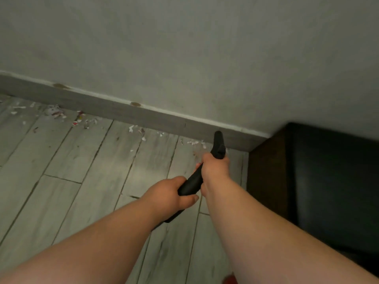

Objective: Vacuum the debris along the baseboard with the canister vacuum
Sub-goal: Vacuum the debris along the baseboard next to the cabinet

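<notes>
Paper debris (59, 114) litters grey floorboards (86, 160) beside the baseboard (114, 111). Both my left hand (170, 193) and right hand (215, 169) grip the black vacuum wand (218, 144).

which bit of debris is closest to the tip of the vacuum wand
The white scraps just left of the vacuum wand tip, by the baseboard; the other scraps, including the red-flecked pile, lie farther left.

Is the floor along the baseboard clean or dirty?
Dirty: paper scraps lie on the floor beside the baseboard, left of the vacuum nozzle.
</notes>
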A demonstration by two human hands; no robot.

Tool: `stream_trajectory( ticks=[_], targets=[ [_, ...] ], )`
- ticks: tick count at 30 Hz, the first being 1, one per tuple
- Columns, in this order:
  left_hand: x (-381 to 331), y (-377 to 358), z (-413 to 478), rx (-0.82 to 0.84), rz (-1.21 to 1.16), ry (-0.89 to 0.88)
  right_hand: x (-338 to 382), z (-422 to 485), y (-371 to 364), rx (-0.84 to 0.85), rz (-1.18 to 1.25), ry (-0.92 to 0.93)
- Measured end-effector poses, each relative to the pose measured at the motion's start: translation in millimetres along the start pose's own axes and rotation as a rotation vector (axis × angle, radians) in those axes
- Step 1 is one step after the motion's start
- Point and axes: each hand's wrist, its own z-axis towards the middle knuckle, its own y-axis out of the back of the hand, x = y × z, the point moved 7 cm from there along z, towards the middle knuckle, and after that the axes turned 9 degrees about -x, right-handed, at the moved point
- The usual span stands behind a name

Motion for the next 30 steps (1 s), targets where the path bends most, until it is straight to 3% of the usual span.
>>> stream_trajectory(
  ticks=[11, 20, 30],
  targets=[
    [-26, -120, 35, 0.114, -0.052, 0.019, -15, 87, 87, -0.090, -0.054, -0.030],
    [-22, -135, 74, 0.088, 0.028, -0.041, -22, 133, 75, -0.094, -0.125, -0.004],
    [5, -126, 74, 0.017, -0.070, -0.059, -36, 141, 47, -0.096, -0.128, 0.044]
  ],
)
